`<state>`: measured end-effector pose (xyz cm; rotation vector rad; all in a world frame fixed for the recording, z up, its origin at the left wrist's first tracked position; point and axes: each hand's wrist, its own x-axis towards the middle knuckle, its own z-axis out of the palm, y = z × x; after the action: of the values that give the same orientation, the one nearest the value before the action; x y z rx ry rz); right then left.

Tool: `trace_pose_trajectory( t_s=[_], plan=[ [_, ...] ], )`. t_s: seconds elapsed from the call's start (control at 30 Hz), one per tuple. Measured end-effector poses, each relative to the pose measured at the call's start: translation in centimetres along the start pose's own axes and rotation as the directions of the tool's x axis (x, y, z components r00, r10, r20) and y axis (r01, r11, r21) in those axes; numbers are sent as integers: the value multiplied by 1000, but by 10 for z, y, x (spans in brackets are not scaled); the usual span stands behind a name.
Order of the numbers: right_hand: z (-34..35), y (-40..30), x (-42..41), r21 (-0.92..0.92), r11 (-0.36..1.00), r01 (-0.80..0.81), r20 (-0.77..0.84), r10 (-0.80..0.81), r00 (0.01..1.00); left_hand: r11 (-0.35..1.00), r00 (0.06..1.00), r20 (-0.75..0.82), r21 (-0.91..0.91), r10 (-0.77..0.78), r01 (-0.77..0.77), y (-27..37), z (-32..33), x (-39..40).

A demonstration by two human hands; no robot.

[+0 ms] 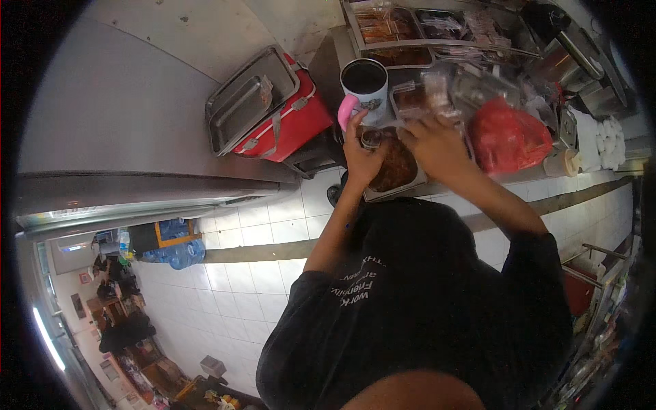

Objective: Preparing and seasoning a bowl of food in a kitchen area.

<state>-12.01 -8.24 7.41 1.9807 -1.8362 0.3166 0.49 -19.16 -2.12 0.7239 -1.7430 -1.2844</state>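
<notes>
My left hand (363, 163) curls around a small round cup-like thing (371, 138) with a shiny rim, just above a rectangular metal pan (392, 193) of red-brown sauce (394, 166). My right hand (442, 148) is blurred over the pan's right side, fingers bent toward the left. Whether it pinches something thin and clear cannot be made out. Right behind my left fingertips stands a tall white mug (376, 110) with a pink handle (348, 110) and a dark inside. Beyond my right hand lies a container (410, 97) of reddish food, partly covered by clear plastic.
A knotted red plastic bag (507, 136) sits right of my right arm. Metal trays (246, 107) rest on a red cooler box (302, 120) at left. Food trays (389, 25) line the counter's back. A lidded plastic tub (561, 163) stands at the front edge.
</notes>
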Motion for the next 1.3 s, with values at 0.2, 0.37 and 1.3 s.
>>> trace_pose_trajectory(
  t_s=[0.2,0.37,1.3],
  plan=[
    [-9,-7,-9,136,974,-179,47,175,984,999,1000,-1,-34,-1,1,-7,-2,5],
    [6,-9,-20,145,969,-200,9,200,980,982,981,-64,63,182,-178,-18,2,10],
    [29,-38,2,729,536,-425,183,446,876,928,961,85,249,263,-276,13,-26,-13]
  ],
)
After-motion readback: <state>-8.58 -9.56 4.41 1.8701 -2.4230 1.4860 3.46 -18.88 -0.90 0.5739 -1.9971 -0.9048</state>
